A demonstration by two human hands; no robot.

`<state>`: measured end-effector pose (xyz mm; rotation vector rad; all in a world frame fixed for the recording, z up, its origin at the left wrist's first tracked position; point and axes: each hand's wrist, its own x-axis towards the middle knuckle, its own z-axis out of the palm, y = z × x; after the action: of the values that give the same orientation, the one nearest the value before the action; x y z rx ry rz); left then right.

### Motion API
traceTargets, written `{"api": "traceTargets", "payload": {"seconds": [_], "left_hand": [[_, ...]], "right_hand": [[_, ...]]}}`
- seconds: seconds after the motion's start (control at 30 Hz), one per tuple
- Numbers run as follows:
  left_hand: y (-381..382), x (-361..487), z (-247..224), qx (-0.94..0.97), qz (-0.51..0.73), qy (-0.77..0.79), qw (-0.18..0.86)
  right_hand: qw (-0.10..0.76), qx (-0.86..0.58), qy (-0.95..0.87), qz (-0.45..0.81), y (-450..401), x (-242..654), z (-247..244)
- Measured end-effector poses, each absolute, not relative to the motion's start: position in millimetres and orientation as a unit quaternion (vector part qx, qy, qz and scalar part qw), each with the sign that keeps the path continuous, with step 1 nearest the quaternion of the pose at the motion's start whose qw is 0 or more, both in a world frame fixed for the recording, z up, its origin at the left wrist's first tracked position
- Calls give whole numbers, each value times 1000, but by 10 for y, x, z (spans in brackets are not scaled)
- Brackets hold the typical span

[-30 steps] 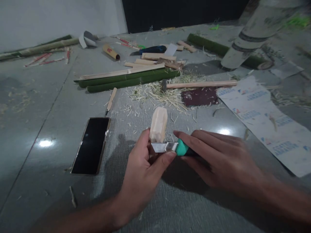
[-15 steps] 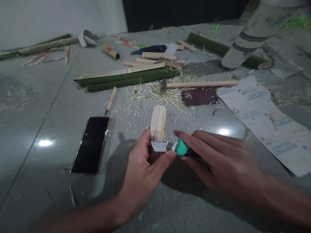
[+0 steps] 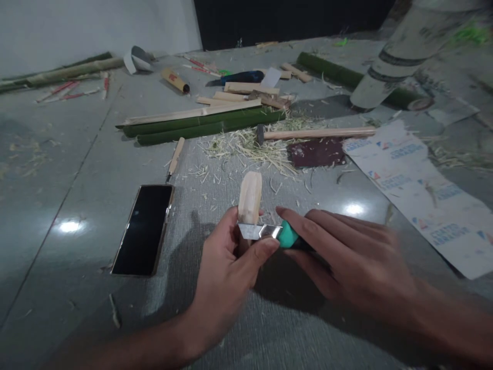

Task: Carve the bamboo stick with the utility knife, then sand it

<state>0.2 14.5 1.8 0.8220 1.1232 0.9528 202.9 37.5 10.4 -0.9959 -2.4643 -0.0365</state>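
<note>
Lower end of the wood piece [image 3: 250,198] hidden inside the left hand [image 3: 227,272]. Knife [image 3: 269,234] handle mostly covered by the right hand [image 3: 346,257]; only its green collar shows. Pale cylinder [image 3: 404,51], blurred, cut off by the top edge. Printed sheet [image 3: 423,190]: lettering illegible, right end cropped.

The wood piece [image 3: 250,198] is pale cream. The knife [image 3: 277,235] crossing its base has a silver blade and a teal-green handle. Left of the wood piece lies a glossy black phone [image 3: 143,229] on the grey floor [image 3: 57,174]. Beyond the wood piece, dark green bamboo strips [image 3: 208,125], straw-yellow shavings [image 3: 250,146], a maroon sheet [image 3: 316,152]. To its right, white paper with blue print [image 3: 419,190].
</note>
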Motion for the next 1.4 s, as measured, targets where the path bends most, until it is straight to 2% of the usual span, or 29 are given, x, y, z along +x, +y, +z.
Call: {"api": "traceTargets", "payload": {"seconds": [0.27,0.5,0.63,0.77,1.1,1.4], "left_hand": [[100,34,-27,330,421,517,668],[147,3,-36,350,455,485,660],[174,-17,-72,355,461,468,665],[171,-16,-66,399,454,493,626],[154,-1,-89,431,445,496,609],[140,3,-49,482,434,553,523]], "right_hand": [[243,-380,-892,-34,336,2024,124],[236,-458,-855,-62,454,2123,148],[222,-407,-885,-33,533,2210,124],[210,-350,-913,-3,547,2202,86],[209,-350,-913,6,548,2152,75],[204,-356,-912,-12,501,2120,84]]}}
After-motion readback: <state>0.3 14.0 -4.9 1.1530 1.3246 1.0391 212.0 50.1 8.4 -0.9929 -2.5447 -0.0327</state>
